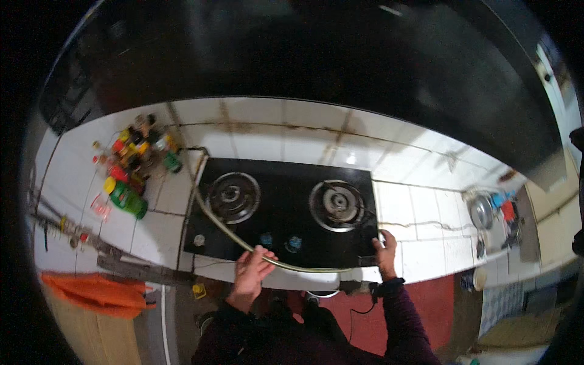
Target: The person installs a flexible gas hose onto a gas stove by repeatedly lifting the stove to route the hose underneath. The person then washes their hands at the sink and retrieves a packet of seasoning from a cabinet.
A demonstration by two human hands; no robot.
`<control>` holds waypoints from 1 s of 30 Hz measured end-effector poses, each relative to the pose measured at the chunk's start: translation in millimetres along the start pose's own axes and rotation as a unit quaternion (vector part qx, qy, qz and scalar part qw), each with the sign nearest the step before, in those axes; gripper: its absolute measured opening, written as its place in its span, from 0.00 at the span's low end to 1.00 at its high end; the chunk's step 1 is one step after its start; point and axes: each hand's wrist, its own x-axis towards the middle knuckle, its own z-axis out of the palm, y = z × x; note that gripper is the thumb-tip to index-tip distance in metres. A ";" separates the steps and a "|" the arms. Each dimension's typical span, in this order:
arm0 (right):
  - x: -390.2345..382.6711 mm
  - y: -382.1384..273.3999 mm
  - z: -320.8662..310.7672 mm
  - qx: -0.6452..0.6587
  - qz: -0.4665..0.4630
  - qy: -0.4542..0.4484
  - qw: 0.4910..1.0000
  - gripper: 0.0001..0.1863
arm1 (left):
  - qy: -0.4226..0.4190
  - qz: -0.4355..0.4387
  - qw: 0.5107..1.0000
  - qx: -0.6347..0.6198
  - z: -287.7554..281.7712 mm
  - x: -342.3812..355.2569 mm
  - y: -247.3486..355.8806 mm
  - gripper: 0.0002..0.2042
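A black glass two-burner gas cooktop (281, 207) sits in a tiled counter. A pale olive hose (219, 224) runs from its back left corner diagonally over the left side and along the front edge. My left hand (249, 274), at the front left of the cooktop, has its fingers closed on the hose. My right hand (384, 258) grips the cooktop's right side near the front corner. The left burner (234, 198) and right burner (337, 207) are uncovered; control knobs (293, 243) show along the front.
Several bottles and jars (125, 191) crowd the left counter (167, 198), with pipework (83, 238) beside them. At right is a sink (499, 240) holding a metal bowl (480, 213). A dark hood (286, 48) overhangs. An orange cloth (94, 295) hangs lower left; a red mat (429, 307) lies below.
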 end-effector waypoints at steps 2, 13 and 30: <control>-35.6 -17.3 -13.8 0.057 -0.081 -0.021 0.995 0.23 | 0.008 0.029 0.999 0.021 14.0 0.2 10.0 0.18; -131.1 -54.7 49.1 -0.121 -0.150 -0.091 0.977 0.21 | -0.047 -0.023 0.997 0.056 24.9 40.6 -11.4 0.20; -103.1 63.8 45.2 0.537 0.310 0.155 0.769 0.21 | -0.158 -0.105 0.978 0.083 29.2 57.4 -44.3 0.17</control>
